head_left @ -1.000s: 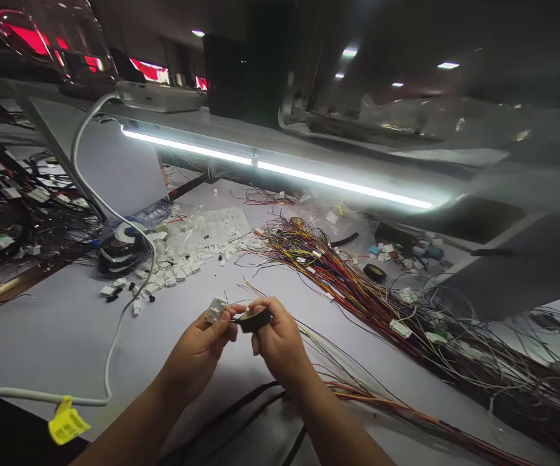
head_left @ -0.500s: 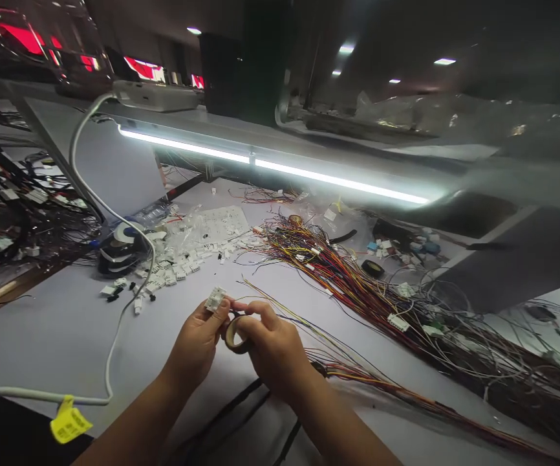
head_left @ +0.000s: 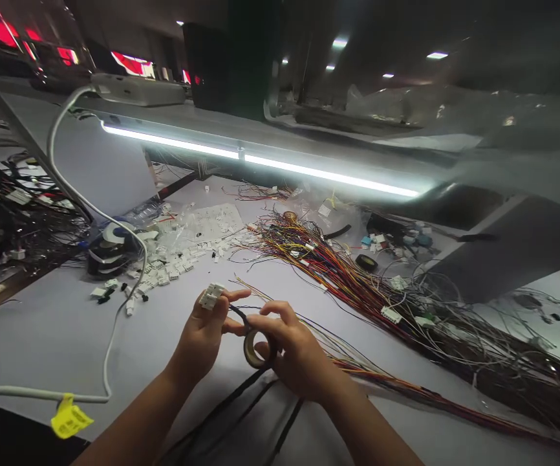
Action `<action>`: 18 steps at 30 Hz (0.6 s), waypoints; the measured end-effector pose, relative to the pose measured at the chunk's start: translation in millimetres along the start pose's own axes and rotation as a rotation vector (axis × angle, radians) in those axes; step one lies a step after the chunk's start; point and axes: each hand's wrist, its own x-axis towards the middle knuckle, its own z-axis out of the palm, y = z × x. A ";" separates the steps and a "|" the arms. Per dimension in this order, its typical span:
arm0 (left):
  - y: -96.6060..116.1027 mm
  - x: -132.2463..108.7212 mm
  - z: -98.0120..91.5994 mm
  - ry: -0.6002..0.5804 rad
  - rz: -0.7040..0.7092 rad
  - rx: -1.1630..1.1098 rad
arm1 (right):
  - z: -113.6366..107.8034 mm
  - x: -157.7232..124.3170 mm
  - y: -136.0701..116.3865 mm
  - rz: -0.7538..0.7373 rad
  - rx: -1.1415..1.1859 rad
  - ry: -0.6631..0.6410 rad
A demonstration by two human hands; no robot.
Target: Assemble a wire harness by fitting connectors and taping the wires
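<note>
Left hand (head_left: 202, 333): bare, uncovered from fingertips to wrist.
Right hand (head_left: 294, 353): bare in the same way, fingers and knuckles uncovered.
Left forearm (head_left: 134, 421): bare along its whole visible length, to the lower edge.
Right forearm (head_left: 357, 421): bare as well; any sleeve lies outside the view.
Fine detail: nails too small to tell.

The connector (head_left: 211, 296) is white shiny plastic. The tape roll (head_left: 255, 346) is black and matt with a brown card middle. The table (head_left: 57, 323) is smooth and pale
</note>
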 end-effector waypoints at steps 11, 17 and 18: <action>-38.1 -4.2 32.5 -0.031 -0.363 -0.411 | 7.6 12.7 22.3 0.521 0.432 0.321; -30.1 -2.0 42.7 -0.174 -0.147 -0.056 | -6.6 4.3 29.4 0.745 0.600 0.200; -25.4 1.0 41.4 -0.207 -0.086 0.069 | -10.3 1.7 30.9 0.741 0.631 0.175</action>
